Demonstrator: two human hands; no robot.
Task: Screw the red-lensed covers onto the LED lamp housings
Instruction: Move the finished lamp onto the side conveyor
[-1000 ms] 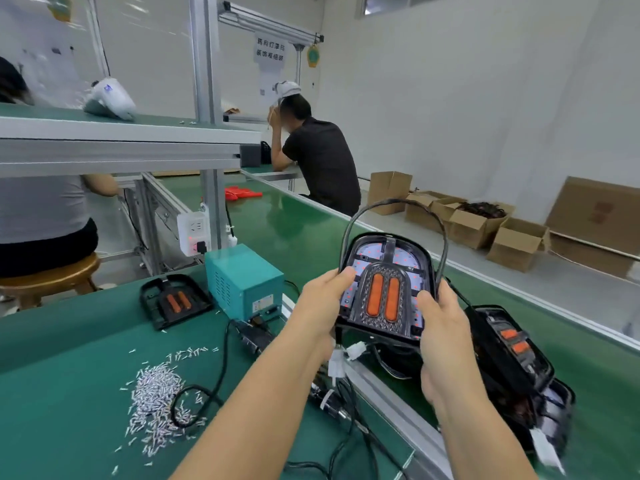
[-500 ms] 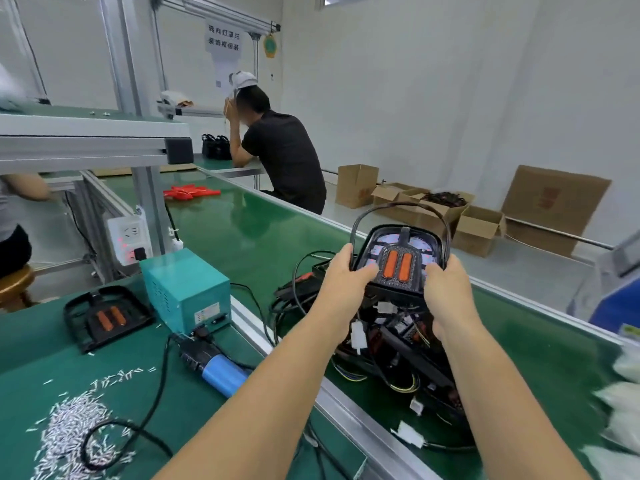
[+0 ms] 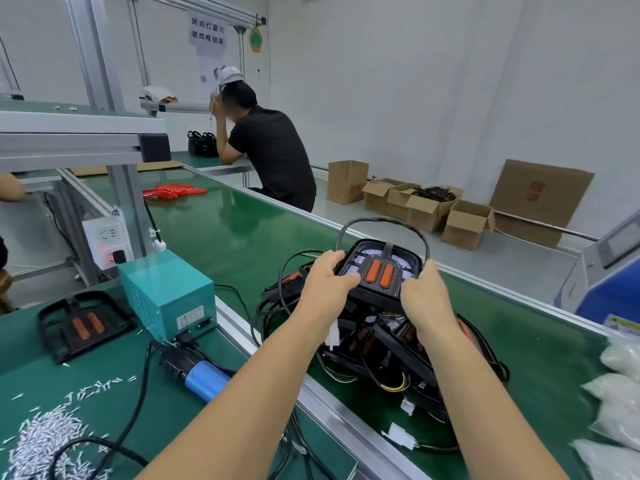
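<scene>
An assembled black lamp with two red lenses and a looping black cable is held flat over a pile of finished lamps on the green conveyor belt. My left hand grips its left edge and my right hand grips its right edge. A loose red-lensed cover lies on the bench at the left. A blue electric screwdriver lies on the bench beside a heap of small silver screws.
A teal power box stands by the bench edge, with a wall socket behind it. A person in black sits further along the belt. Red parts lie on the belt. White bags sit at right. Cardboard boxes stand on the floor.
My view has turned right and both hands have carried the lamp away from my chest, lowering it over the pile on the conveyor belt. The grip on both edges is unchanged.
</scene>
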